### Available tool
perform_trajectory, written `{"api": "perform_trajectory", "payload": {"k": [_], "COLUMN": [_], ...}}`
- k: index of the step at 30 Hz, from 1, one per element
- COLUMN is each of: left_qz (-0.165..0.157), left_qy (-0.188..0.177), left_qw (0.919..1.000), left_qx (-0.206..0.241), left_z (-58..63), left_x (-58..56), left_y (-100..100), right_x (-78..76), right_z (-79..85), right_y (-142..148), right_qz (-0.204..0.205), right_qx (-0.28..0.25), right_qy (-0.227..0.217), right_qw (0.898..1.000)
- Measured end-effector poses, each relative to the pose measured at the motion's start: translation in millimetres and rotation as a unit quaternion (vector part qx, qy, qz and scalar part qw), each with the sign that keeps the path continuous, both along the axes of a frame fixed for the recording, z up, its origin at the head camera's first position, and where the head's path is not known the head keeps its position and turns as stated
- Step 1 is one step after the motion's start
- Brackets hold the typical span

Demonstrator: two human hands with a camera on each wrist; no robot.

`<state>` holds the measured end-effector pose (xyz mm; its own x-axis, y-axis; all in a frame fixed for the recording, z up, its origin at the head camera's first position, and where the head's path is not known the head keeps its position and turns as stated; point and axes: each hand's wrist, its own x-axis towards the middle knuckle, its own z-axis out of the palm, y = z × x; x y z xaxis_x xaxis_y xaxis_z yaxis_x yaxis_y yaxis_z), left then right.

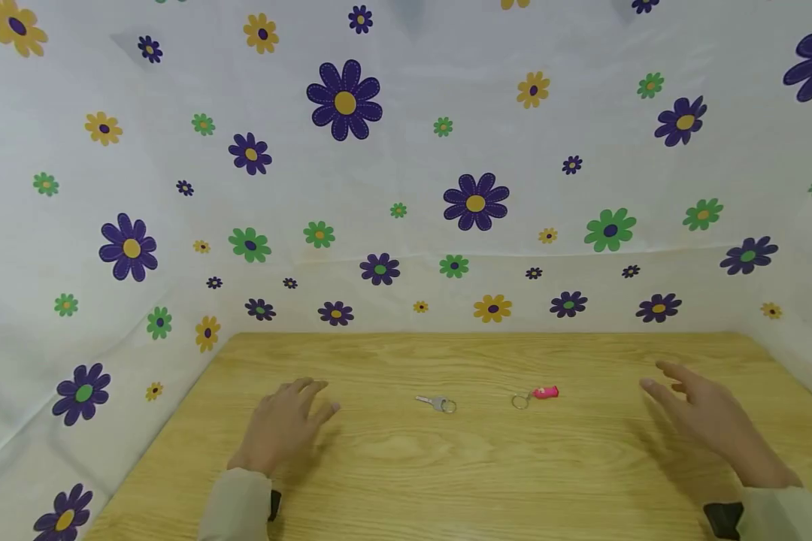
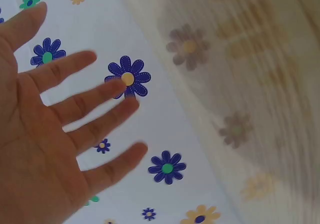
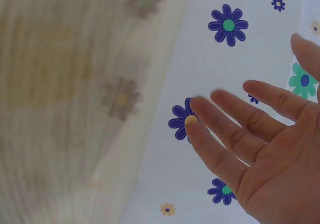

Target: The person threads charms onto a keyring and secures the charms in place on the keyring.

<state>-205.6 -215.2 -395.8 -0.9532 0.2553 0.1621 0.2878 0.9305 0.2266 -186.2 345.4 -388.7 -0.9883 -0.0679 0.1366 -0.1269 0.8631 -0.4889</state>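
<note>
Both sleeves (image 1: 235,505) run off the bottom edge, and the pale marking (image 1: 542,391) on the pink fob (image 1: 549,392) is illegibly small.

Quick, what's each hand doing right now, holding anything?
Left hand: open, fingers apart, holding nothing; the key lies apart from it.
Right hand: open, holding nothing; the pink fob lies apart from it.

Left hand (image 1: 280,424) and right hand (image 1: 710,417) held well apart, forearms (image 1: 235,505) angled inward from the lower edge. Left wrist view: palm (image 2: 35,164) showing, fingers (image 2: 65,71) spread, nearly straight, thumb (image 2: 25,27) held away. Right wrist view: palm showing, fingers slightly bent, thumb apart.
</note>
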Motion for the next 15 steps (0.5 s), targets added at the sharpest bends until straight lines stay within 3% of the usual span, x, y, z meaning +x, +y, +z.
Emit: {"api": "perform_trajectory", "payload": {"k": [7, 15], "left_qz": [-0.027, -0.045], "left_qy": [-0.093, -0.112], "left_qw": [0.9879, 0.975], "left_qx": [0.122, 0.186], "left_z": [1.7, 0.0], "left_x": [-17.1, -36.1], "left_y": [1.2, 10.5], "right_x": [-9.0, -18.9], "right_z": [8.0, 9.0], "right_y": [0.5, -2.6], "right_qz": [0.005, 0.02], "right_qx": [-0.104, -0.222], "right_qy": [-0.018, -0.11], "right_qw": [0.994, 0.969]}}
